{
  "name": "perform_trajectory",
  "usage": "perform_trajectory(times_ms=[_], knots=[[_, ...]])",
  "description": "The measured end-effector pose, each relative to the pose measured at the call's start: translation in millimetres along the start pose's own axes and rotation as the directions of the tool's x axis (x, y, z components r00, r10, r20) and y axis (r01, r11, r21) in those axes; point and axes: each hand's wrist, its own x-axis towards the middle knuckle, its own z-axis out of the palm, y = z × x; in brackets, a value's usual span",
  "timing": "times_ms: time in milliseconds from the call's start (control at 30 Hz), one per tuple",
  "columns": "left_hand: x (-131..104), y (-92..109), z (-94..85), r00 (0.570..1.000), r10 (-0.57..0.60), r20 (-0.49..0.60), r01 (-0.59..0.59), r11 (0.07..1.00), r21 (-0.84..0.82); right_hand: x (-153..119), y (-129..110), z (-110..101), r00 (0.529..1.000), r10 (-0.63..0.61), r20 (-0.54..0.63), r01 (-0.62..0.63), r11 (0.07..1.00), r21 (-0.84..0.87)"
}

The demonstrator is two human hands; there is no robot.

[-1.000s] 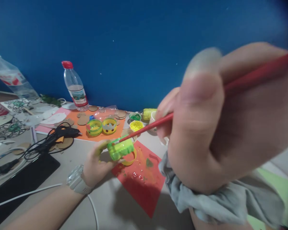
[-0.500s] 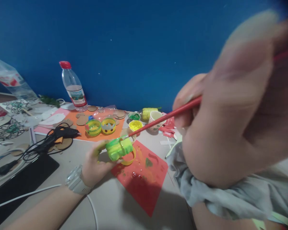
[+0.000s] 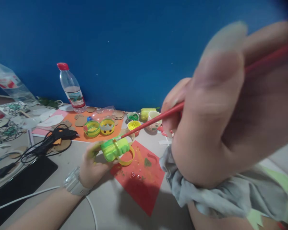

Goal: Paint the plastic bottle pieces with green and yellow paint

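Note:
My left hand grips a cut piece of plastic bottle, ribbed and coated in bright yellow-green paint, tilted above the table. Green paint marks the fingers of that hand. Close to the camera, my right hand is closed around the red handle of a paintbrush. The brush's tip touches the top of the painted bottle piece, where the colour is a deeper green. Below lies a red sheet of paper with paint spots and a yellow ring on it.
Paint cups of green and yellow stand behind, beside a paper cup. Two decorated rings sit on orange paper. A water bottle, a glue gun with its cable and a black phone-like slab are to the left.
The bottle piece, both hands and the brush have shifted slightly left in view. The brush tip has slid along the top of the piece toward my left fingers.

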Motion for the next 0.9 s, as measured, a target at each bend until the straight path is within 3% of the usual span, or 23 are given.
perform_trajectory(times_ms=[33,100,133,267,400,500,600,700,900], knots=[[-0.5,1.0,0.2,1.0,-0.004,-0.004,0.004,1.0,0.002,-3.6,3.2,-0.8,0.993,-0.059,-0.099,0.053,0.997,-0.063],[-2.0,2.6,0.5,1.0,-0.016,-0.011,0.016,1.0,0.006,-7.8,11.8,-5.7,0.983,-0.168,-0.069,0.163,0.984,-0.075],[-2.7,3.2,0.6,1.0,-0.021,-0.017,0.021,1.0,0.006,-8.2,16.1,-9.3,0.988,-0.146,0.049,0.149,0.987,-0.059],[-3.8,4.5,0.7,0.998,-0.005,-0.058,0.004,1.0,-0.004,-2.4,21.5,-19.8,0.999,-0.05,-0.02,0.049,0.998,-0.033],[-3.1,7.6,0.3,0.997,0.015,-0.08,-0.015,1.0,0.001,1.9,23.6,-16.5,0.999,-0.035,0.04,0.034,0.999,0.031],[-2.3,11.7,0.0,0.996,0.024,-0.092,-0.023,1.0,0.012,1.4,32.6,-11.6,0.998,-0.032,-0.055,0.04,0.989,0.141],[-0.8,14.8,-0.1,0.996,0.022,-0.082,-0.021,1.0,0.017,0.1,35.9,-8.8,0.992,0.047,-0.114,-0.022,0.977,0.211],[0.2,15.4,0.2,0.996,0.02,-0.089,-0.018,1.0,0.021,-0.9,33.1,-8.2,0.992,0.103,-0.071,-0.087,0.975,0.206],[-1.1,14.3,1.2,0.995,0.019,-0.096,-0.017,1.0,0.025,-0.5,33.9,-11.6,0.994,0.065,-0.091,-0.051,0.987,0.152]])
